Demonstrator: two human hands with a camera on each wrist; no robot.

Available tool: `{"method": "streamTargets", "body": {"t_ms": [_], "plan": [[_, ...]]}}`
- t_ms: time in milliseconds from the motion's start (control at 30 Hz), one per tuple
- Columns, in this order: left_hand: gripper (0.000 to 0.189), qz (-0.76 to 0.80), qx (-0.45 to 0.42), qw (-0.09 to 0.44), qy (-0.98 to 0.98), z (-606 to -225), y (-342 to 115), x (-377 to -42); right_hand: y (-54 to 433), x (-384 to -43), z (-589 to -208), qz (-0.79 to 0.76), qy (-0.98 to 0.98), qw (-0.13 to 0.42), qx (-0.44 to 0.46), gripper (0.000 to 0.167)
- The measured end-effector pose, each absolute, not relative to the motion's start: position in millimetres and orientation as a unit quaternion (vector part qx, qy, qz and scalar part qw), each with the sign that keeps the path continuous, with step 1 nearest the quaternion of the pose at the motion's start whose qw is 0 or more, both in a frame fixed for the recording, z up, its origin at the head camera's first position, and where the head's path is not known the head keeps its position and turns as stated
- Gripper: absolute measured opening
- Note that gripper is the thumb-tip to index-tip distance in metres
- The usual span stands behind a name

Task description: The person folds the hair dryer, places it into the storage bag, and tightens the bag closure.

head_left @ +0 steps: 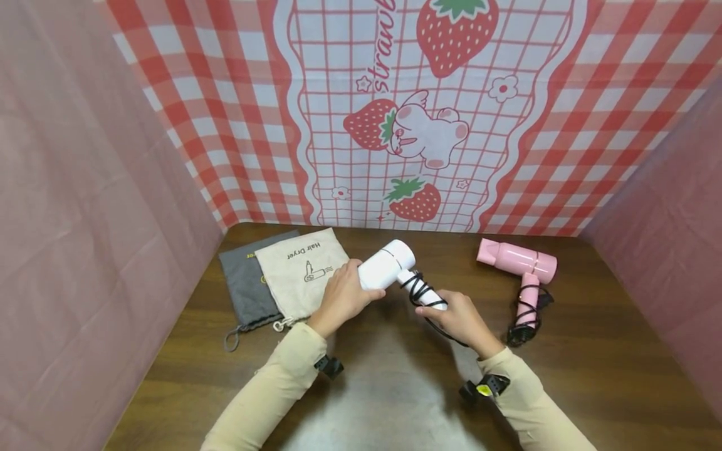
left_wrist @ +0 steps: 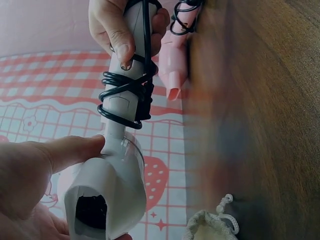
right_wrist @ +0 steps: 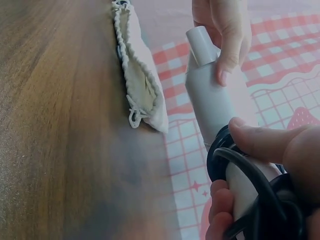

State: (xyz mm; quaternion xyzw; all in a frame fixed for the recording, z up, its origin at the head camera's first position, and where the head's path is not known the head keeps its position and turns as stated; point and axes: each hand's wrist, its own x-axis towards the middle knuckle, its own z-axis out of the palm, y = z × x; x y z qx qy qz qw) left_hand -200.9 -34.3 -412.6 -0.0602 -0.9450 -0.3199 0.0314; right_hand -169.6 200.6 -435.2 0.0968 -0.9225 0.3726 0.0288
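A white hair dryer [head_left: 386, 265] is held above the table between both hands. My left hand [head_left: 345, 293] grips its barrel at the nozzle end, thumb along the near side. The flat nozzle [left_wrist: 90, 200] shows its dark opening in the left wrist view. My right hand [head_left: 459, 318] grips the lower handle, which a black cord [head_left: 417, 289] wraps in several loops. In the right wrist view, the thumb and curled fingers close round the handle [right_wrist: 245, 187] and cord.
Left of the hands, a cream drawstring bag [head_left: 301, 269] printed "Hair Dryer" overlaps a dark grey drawstring bag [head_left: 248, 288]. At the right lies a pink hair dryer [head_left: 516, 260], its cord wound round the handle. Strawberry-patterned cloth [head_left: 414, 200] hangs behind the wooden table [head_left: 225, 376].
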Motion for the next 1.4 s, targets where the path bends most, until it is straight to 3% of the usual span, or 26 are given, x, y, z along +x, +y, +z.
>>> {"method": "streamTargets", "body": {"t_ms": [1067, 1400], "plan": [[0.081, -0.362, -0.076, -0.074, -0.926, -415, -38, -216, 186, -159, -435, 0.327, -0.926, 0.036, 0.184, 0.028], [0.080, -0.409, -0.066, -0.026, -0.910, -422, -33, -215, 186, -159, -433, 0.337, -0.926, 0.040, 0.168, 0.033]]}}
